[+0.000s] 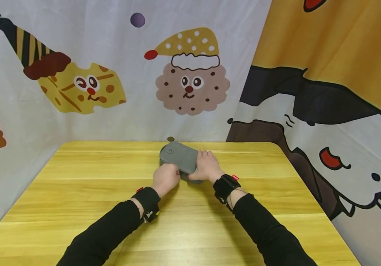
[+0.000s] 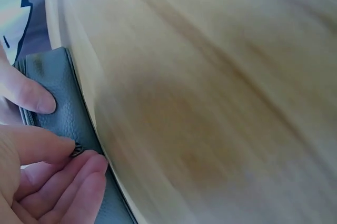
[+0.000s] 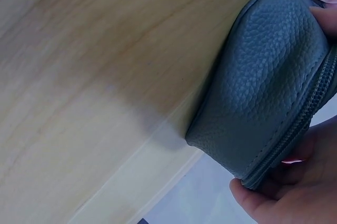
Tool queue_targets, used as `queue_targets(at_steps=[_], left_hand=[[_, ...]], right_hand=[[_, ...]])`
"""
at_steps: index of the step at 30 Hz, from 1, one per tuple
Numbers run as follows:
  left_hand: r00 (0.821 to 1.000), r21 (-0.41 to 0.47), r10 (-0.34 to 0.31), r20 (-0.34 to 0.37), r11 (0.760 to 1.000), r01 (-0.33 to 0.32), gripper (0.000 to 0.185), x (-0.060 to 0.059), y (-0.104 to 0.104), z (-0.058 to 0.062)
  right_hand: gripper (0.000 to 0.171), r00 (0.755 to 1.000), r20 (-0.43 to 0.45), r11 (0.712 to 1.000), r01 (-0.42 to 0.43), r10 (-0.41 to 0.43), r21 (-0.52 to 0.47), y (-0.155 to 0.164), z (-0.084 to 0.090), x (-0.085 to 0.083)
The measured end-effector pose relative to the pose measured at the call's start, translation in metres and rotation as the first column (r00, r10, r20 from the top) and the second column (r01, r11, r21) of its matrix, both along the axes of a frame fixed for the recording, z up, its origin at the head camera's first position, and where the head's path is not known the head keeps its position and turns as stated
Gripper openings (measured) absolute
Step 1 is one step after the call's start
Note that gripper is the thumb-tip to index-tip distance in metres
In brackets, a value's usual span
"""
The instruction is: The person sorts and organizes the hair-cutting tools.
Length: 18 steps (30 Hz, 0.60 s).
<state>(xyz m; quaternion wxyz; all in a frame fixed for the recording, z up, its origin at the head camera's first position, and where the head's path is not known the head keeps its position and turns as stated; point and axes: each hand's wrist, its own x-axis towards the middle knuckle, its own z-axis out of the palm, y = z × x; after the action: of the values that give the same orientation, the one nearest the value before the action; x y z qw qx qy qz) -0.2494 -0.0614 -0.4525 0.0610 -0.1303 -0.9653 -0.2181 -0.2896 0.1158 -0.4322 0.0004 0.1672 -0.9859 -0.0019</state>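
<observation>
A grey leather zip pouch (image 1: 179, 157) lies near the far middle of the yellow wooden table (image 1: 110, 192). My left hand (image 1: 170, 175) is at its near left end. In the left wrist view, the left hand (image 2: 73, 155) pinches the small metal zipper pull (image 2: 77, 151) between thumb and fingers, against the pouch (image 2: 63, 103). My right hand (image 1: 205, 166) grips the right side of the pouch. The right wrist view shows the pouch (image 3: 268, 87) with its zipper (image 3: 310, 113) shut along the edge, and the right hand (image 3: 295, 192) curled round it from below.
Cartoon-printed cloth (image 1: 190, 74) hangs behind the table and along its right side (image 1: 327, 111). Both forearms in black sleeves lie over the near half of the table. The table's far edge is just behind the pouch.
</observation>
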Motion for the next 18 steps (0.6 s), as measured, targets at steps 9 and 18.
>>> queue_targets(at_steps=[9,18], left_hand=[[0.999,0.074,-0.007,-0.037,0.997,0.01,0.029,0.0034,-0.0066,0.0015],[0.999,0.095,-0.007,-0.041,0.995,0.011,0.024,0.0063,-0.0044,0.0017]], right_hand=[[0.119,1.0,-0.003,1.0,-0.004,0.004,0.022,0.0001,-0.0031,-0.0027],[0.119,1.0,0.016,1.0,0.008,-0.008,0.017,-0.0004,-0.0033,-0.0016]])
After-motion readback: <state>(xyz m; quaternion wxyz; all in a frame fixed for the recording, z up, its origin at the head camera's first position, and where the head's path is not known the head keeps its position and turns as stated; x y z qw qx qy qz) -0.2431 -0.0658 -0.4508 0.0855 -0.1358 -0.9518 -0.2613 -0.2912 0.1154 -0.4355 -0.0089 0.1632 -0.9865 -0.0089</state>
